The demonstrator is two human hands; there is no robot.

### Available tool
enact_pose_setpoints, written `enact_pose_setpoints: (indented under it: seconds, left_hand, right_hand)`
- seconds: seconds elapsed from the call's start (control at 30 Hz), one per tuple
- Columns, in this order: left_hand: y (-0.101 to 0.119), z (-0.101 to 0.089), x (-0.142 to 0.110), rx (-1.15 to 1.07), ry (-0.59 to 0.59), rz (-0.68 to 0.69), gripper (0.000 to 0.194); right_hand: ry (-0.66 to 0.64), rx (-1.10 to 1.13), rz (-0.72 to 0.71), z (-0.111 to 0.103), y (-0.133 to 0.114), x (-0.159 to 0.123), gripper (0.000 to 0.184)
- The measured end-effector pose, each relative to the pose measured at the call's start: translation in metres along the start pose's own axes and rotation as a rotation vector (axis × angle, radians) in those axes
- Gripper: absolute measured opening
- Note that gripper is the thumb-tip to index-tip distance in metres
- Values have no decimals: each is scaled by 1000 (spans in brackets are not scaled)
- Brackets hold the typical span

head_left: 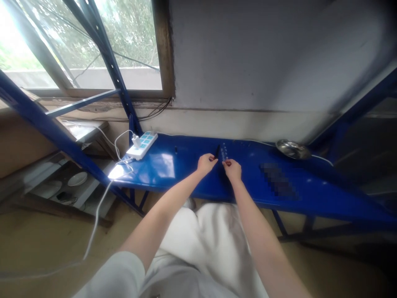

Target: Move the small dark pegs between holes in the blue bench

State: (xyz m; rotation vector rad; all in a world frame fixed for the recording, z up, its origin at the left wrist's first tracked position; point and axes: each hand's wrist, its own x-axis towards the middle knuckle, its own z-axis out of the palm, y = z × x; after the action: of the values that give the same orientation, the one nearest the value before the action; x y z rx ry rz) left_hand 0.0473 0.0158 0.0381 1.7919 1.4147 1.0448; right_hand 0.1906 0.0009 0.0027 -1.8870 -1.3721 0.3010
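Note:
Over the middle of the blue shelf (192,178), my two hands are close together but apart. My left hand (206,164) is closed on a slim black object (217,151) that points up and away; its exact kind is too small to make out. Between the fingers of my right hand (232,169) is a narrow clear plastic strip (223,151) with a row of small rounded bumps. The strip stands next to the black object, with a small gap between them. My fingertips hide the lower ends of both things.
A white power strip (142,145) with a plugged-in charger lies at the shelf's left end, its cable hanging off. A small dark piece (176,150) lies nearby. Right of my hands are a blurred-out dark patch (279,182) and a shiny metal dish (293,149) near the wall.

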Motion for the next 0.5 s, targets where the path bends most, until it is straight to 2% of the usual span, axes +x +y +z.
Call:
enact_pose_setpoints:
  seconds: [0.23, 0.5]
  left_hand:
    - [-2, 14, 10, 107, 5, -16, 11]
    - [-5, 24, 14, 356, -21, -20, 14]
  right_hand:
    - [33, -87, -34, 10, 10, 2, 21]
    - [10, -146, -60, 9, 10, 2, 23]
